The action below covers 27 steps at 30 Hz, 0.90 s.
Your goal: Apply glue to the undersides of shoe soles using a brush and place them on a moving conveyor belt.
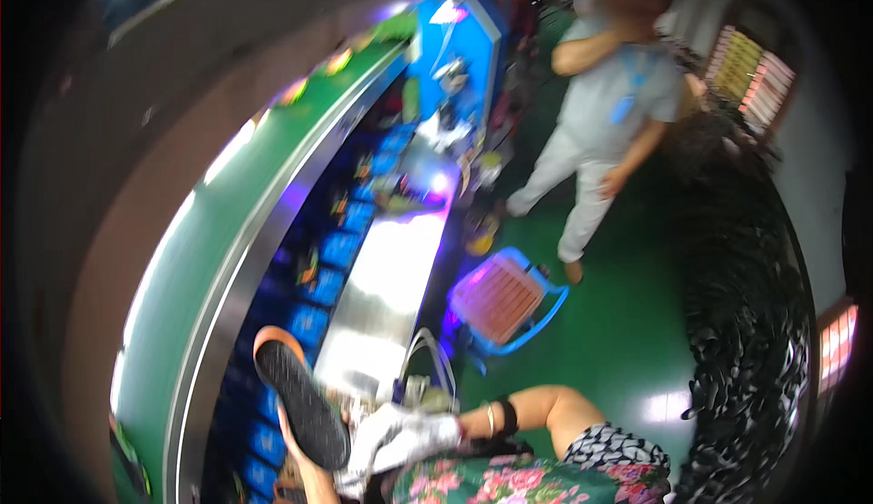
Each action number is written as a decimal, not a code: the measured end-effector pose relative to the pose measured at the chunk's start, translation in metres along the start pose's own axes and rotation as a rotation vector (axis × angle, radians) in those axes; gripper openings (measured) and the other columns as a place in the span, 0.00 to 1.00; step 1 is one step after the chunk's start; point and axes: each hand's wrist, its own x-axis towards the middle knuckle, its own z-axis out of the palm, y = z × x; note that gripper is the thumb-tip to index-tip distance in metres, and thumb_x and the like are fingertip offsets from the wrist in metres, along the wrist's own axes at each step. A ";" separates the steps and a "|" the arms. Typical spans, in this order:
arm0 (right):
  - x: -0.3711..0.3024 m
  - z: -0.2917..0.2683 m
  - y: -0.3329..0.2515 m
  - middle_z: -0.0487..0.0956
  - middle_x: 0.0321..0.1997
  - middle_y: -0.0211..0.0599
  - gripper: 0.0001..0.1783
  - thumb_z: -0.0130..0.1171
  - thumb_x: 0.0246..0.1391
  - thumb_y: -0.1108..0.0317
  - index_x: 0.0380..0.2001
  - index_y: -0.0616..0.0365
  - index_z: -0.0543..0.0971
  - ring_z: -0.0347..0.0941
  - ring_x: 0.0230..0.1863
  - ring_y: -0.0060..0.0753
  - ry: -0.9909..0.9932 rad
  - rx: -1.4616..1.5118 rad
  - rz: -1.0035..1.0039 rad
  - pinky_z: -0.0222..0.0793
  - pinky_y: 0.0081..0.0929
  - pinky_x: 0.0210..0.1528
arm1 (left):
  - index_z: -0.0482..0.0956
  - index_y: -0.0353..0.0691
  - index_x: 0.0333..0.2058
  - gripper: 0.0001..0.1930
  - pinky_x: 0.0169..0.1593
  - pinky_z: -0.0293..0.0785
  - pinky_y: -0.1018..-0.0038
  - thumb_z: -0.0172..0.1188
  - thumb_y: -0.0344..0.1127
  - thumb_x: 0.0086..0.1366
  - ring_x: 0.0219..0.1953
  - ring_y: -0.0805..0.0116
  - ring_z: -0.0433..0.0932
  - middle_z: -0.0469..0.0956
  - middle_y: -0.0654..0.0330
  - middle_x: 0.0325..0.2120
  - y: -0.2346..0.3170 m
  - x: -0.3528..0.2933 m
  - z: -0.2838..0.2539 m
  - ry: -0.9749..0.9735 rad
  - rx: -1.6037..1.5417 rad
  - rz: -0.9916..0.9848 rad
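Blurred green factory floor (pixel 627 340); left hand (pixel 305 468), mostly cut off, gripping black-soled orange-rimmed shoe (pixel 300 395); right hand (pixel 400 436) in white glove, grip unclear

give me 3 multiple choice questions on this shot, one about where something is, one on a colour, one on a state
1. Where is the blue-framed chair?
A. on the green floor, right of the steel worktop
B. on top of the conveyor belt
C. behind the standing person

2. What colour is the rim of the shoe sole?
A. yellow
B. orange
C. white

3. How is the shoe sole right now?
A. lying flat on the floor
B. resting on the chair seat
C. held up in the left hand, tread facing the camera

Answers:
1 A, the chair sits on the floor between the worktop and the standing person.
2 B, an orange edge runs round the dark tread.
3 C, the left hand's grip is at its lower end, while the gloved right hand is close beside it.
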 end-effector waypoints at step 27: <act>-0.047 -0.067 0.081 0.84 0.41 0.46 0.12 0.57 0.48 0.83 0.36 0.61 0.83 0.80 0.35 0.33 0.632 0.724 0.506 0.79 0.23 0.33 | 0.58 0.64 0.70 0.29 0.18 0.66 0.68 0.37 0.64 0.75 0.21 0.53 0.70 0.66 0.49 0.40 0.179 -0.068 0.027 -0.288 -1.629 -0.065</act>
